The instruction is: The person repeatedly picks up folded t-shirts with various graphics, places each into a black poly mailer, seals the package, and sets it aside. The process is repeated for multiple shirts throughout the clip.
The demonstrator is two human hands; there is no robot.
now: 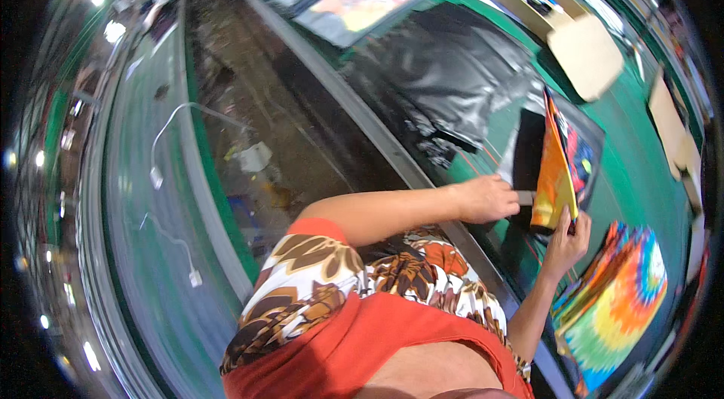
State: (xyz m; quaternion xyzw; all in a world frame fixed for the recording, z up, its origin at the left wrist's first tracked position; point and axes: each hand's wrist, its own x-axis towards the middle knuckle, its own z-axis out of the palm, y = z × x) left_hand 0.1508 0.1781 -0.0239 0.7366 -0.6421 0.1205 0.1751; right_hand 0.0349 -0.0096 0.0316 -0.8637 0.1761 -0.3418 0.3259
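Observation:
My right hand point(568, 238) pinches the lower corner of a folded tie-dye cloth point(548, 178), orange and yellow on its near face. The cloth stands tilted on edge over the table. Just left of it, my left hand point(489, 200) is curled at a pale strip point(526, 197), beside a black flat piece point(527, 147). What the strip belongs to is unclear. Behind the cloth lies a dark, glossy flat packet point(594, 139) with a colourful pattern. To the right of my right hand rests a stack of folded tie-dye cloths point(616, 308).
Black plastic bags point(441, 59) lie beyond my hands on the green table point(628, 184). Flat packets point(362, 3) sit farther back. An open cardboard box point(531, 8) and a tan board point(585, 57) are on the far side. A metal rail point(339, 82) edges the table; another green surface point(164, 201) runs at left.

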